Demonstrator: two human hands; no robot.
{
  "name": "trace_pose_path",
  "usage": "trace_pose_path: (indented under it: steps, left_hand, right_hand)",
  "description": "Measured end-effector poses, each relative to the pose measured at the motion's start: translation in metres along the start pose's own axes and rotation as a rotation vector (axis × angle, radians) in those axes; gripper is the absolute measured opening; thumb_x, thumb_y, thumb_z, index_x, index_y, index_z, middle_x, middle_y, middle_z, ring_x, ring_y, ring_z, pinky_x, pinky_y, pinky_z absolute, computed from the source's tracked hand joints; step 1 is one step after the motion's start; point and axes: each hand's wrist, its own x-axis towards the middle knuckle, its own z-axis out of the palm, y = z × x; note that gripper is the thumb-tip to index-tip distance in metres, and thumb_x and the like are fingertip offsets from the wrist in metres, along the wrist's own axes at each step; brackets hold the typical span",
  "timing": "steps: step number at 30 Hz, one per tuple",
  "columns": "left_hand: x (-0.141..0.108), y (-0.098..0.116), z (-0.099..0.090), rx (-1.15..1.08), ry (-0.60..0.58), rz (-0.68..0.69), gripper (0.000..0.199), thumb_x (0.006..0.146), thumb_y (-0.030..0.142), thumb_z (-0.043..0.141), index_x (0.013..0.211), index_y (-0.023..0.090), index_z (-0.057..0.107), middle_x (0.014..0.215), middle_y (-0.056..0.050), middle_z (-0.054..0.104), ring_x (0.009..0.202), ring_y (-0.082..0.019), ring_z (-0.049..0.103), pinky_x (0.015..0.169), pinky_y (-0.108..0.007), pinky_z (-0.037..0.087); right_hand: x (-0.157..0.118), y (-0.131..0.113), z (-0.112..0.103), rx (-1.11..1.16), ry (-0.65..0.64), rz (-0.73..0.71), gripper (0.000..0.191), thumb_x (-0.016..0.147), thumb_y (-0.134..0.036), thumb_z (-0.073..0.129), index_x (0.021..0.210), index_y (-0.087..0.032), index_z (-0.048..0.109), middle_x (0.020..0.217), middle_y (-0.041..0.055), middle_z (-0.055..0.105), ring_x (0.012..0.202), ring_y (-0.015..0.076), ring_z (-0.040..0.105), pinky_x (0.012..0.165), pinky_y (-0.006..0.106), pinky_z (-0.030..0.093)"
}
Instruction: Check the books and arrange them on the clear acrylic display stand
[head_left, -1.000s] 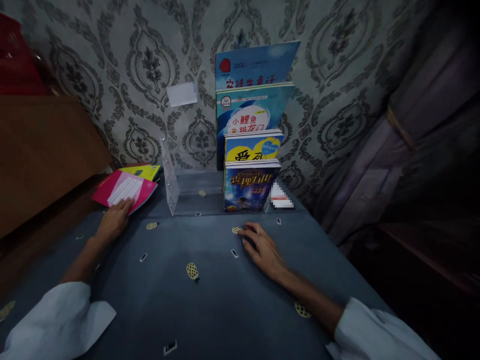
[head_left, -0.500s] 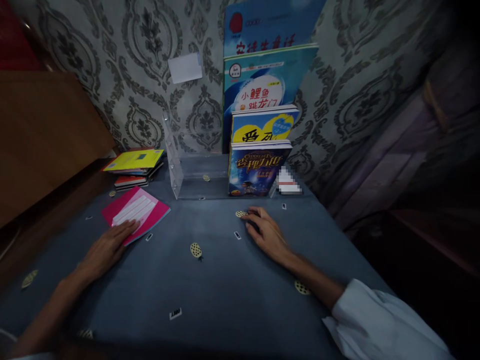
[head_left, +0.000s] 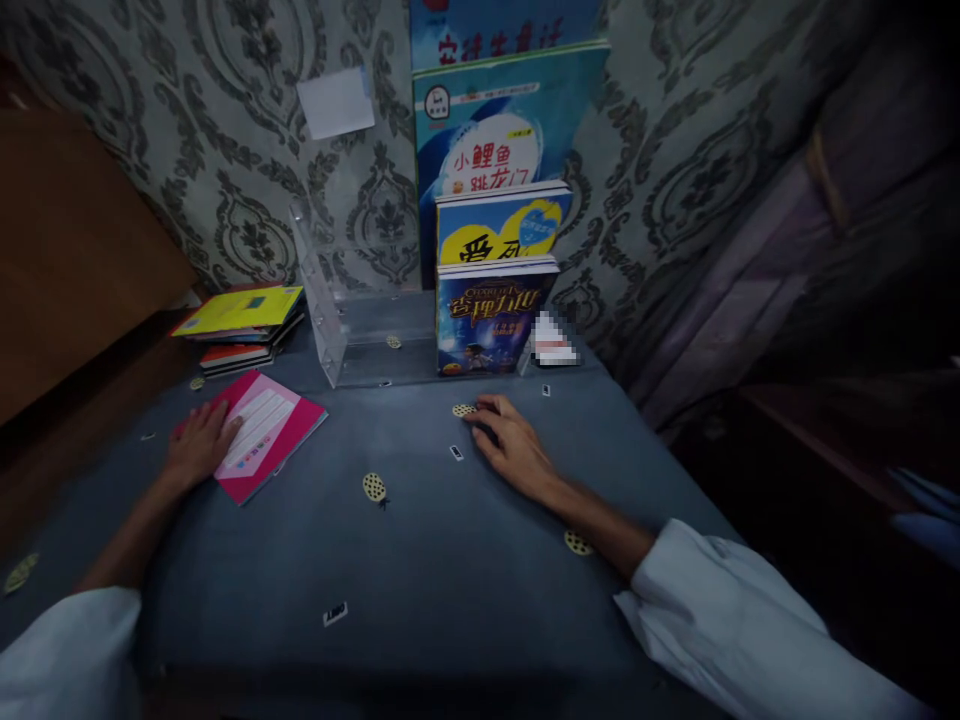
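Dim, cool light, sinking to near black at the right.
Book covers (head_left: pixel 480 325) at the centre read fairly crisply; the curtain (head_left: pixel 765 270) smears into blur and the sleeves (head_left: pixel 735 610) stretch toward the edges. A soft shadow lies under the right hand (head_left: pixel 516 452); a patch (head_left: pixel 553 342) beside the covers is pixelated.

Prob. home rm, damask-pattern wallpaper (head_left: pixel 251 240), tied-back curtain (head_left: pixel 780 260), pineapple-print tblcloth (head_left: pixel 450 560), storybks (head_left: pixel 491 320) in clear rack (head_left: pixel 326 335)
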Motion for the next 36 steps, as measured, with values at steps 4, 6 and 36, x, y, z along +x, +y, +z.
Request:
trace_pose_path:
  steps: [4,6,36]
  left_hand:
    - [-0.013,0.004,0.006,0.047,-0.012,-0.021,0.073,0.1,0.057,0.016,0.156,0.014,0.035,0.162,-0.018,0.034,0.152,-0.042,0.023,0.116,-0.067,0.025]
    - [-0.02,0.007,0.005,0.063,-0.024,0.001,0.07,0.1,0.051,0.018,0.156,0.013,0.036,0.163,-0.018,0.031,0.152,-0.039,0.023,0.117,-0.065,0.026]
    - [-0.06,0.24,0.045,-0.006,0.004,0.837,0.056,0.105,0.049,0.032,0.156,0.025,0.036,0.165,-0.01,0.03,0.154,-0.028,0.023,0.122,-0.057,0.022]
  right_hand:
    - [0.0,-0.004,-0.002,-0.007,-0.024,-0.01,0.03,0.094,-0.02,0.049,0.115,-0.02,0.07,0.126,0.0133,0.058,0.12,0.0276,0.058,0.104,0.05,0.049]
    - [0.0,-0.005,-0.003,-0.013,-0.037,-0.009,0.03,0.094,-0.02,0.049,0.116,-0.02,0.07,0.128,0.0138,0.057,0.121,0.0281,0.058,0.105,0.051,0.048]
    - [0.001,-0.009,-0.004,0.032,0.08,-0.047,0.032,0.096,-0.013,0.043,0.115,-0.015,0.069,0.123,0.0151,0.064,0.116,0.0246,0.061,0.102,0.044,0.05]
